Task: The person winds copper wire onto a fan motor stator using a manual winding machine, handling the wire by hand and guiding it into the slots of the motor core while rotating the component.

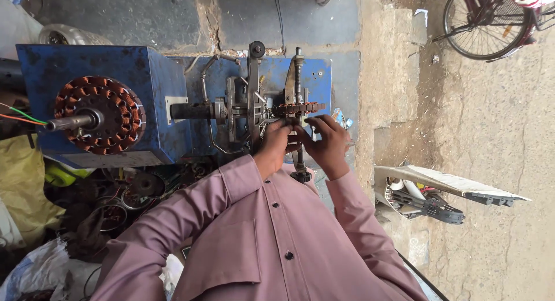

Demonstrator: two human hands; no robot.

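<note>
Both hands meet at the blue winder (315, 75): the left hand (276, 140) and right hand (328, 143) pinch at the underside of the copper stator (298, 108) clamped on its spindle, fingers curled narrow.

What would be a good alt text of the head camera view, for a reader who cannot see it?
Seen from above, a person in a pink shirt holds the left hand and the right hand at a copper-wound stator mounted on a blue winding machine. Another wound stator sits on its left shaft; a bicycle wheel stands top right.
</note>
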